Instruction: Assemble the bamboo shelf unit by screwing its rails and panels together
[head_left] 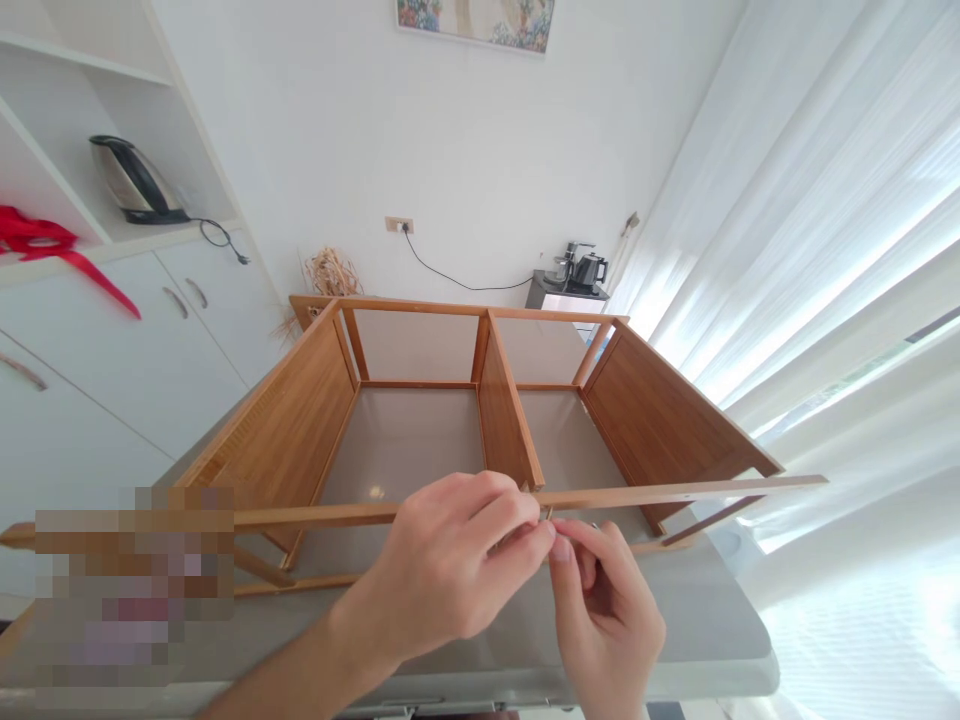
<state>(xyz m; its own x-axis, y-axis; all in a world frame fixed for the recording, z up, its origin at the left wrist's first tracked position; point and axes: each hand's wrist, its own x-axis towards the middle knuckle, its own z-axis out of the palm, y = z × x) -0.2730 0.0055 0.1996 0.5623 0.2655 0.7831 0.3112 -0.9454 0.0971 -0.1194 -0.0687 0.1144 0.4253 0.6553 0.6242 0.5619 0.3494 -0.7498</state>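
1. Wooden frame (667, 420), head view: resting on the grey table (697, 620), right in front of both hands. Probably stiff, more bulky than heavy, maybe a bit slick on the finish.
2. Best hold, at a guess: front rail (675, 493), close to the centre panel (506, 410), away from the long ends.
3. Left hand (457, 560): bent in front of the rail near that panel. Can't tell what's pinched, if anything.
4. Right hand (604, 600): seemingly pinching a small metal piece (550, 512) at thumb and forefinger, just beside the rail. Likely hard, easily dropped.
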